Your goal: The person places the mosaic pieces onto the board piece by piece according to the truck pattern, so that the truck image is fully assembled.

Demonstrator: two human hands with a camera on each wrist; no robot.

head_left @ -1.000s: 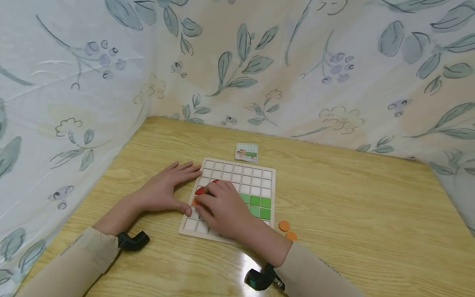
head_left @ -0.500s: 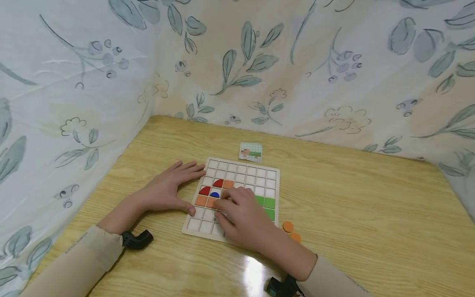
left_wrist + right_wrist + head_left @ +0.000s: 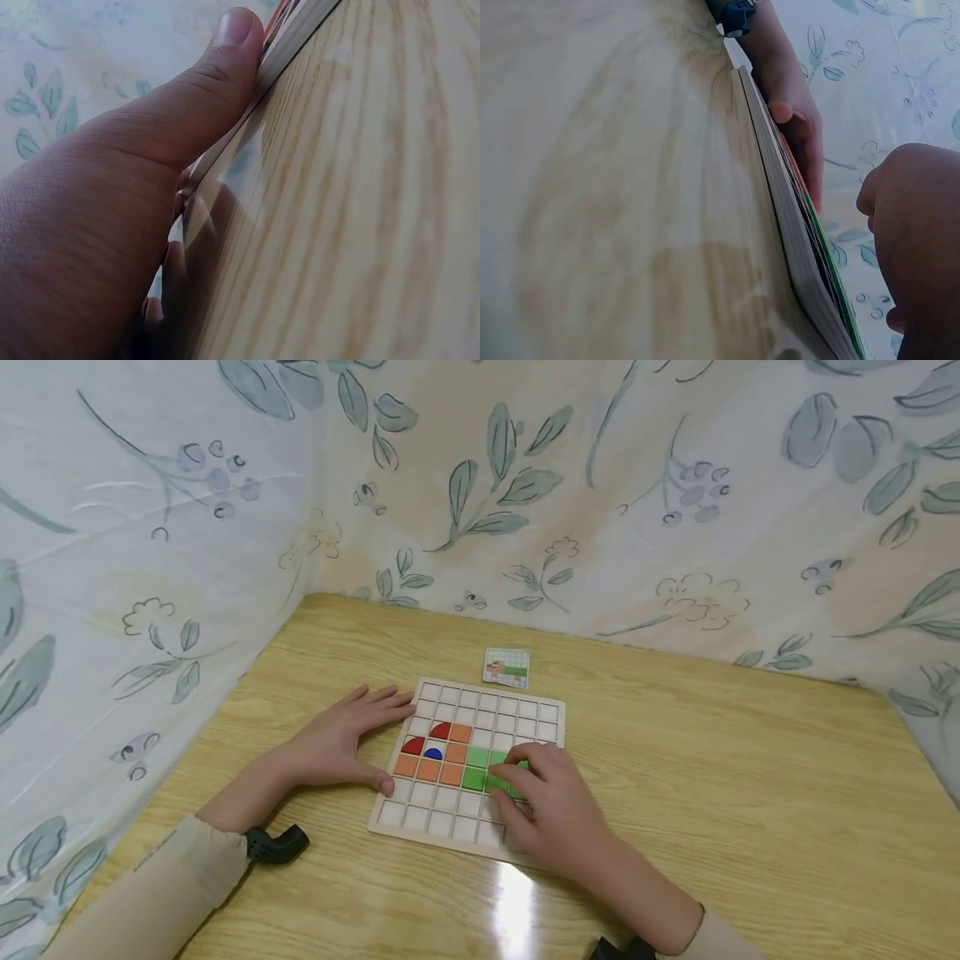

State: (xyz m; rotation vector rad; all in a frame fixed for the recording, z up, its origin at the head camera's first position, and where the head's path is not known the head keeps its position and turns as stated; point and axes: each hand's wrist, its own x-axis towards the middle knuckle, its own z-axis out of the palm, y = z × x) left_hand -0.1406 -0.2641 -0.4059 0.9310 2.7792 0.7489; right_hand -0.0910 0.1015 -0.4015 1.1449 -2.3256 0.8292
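Note:
A white square-grid board lies on the table. My left hand spreads along its left side, with thumb and fingertips touching the rim; the left wrist view shows the thumb against the board's edge. Over the board's right part hovers my right hand, fingers loosely bent, nothing visible between them. It covers some of the green squares. Farther left sit orange squares, two red quarter-round pieces and a blue half-round piece.
A small picture card with a coloured grid pattern lies just behind the board. The wooden table extends to the right. Patterned cloth hangs along the back and left edges.
My right hand has moved from the board's left part rightward over the green squares, uncovering the red, blue and orange pieces. The arm now hides two orange discs beside the board. My left hand stays.

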